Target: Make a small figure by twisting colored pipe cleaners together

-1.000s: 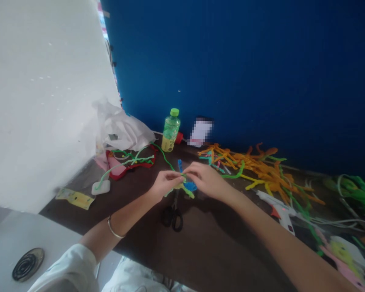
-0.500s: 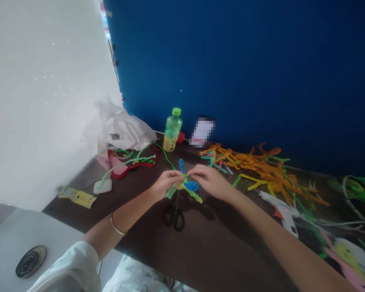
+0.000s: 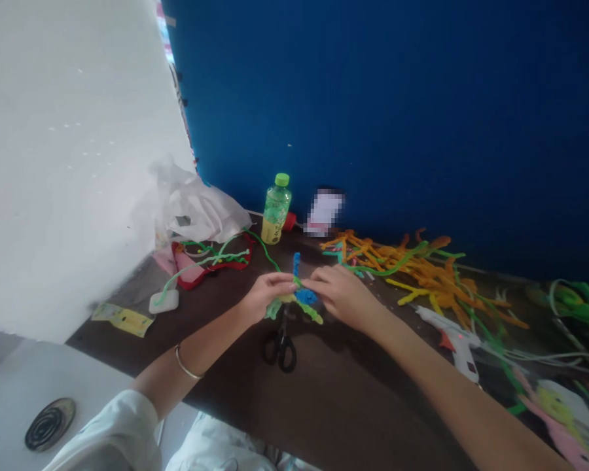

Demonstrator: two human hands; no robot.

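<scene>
Over the middle of the table, my left hand (image 3: 265, 299) pinches a small craft piece of fuzzy pipe cleaners (image 3: 306, 297). It has a blue stem pointing up, a blue coil, and green and yellow parts spreading below. My right hand (image 3: 343, 296) is closed with its fingertips at the same spot, against the green part. A green pipe cleaner strand (image 3: 397, 263) trails off behind my right hand; its hold there is partly hidden by the fingers. Under the craft piece lie black-handled scissors (image 3: 287, 355), their blades pointing away from me.
Toward the back stand a green-capped bottle (image 3: 276, 212) and a phone (image 3: 324, 212). Orange pipe cleaners (image 3: 412, 265) pile up at right, behind a white glue gun (image 3: 464, 347). A plastic bag (image 3: 206, 209), red-edged pouch (image 3: 191, 278), white block (image 3: 163, 301) and yellow packet (image 3: 122, 319) lie left.
The green strand by my right hand has swung up and now lies across the orange pile. The blue stem stands slightly more upright, and both hands keep nearly the same place.
</scene>
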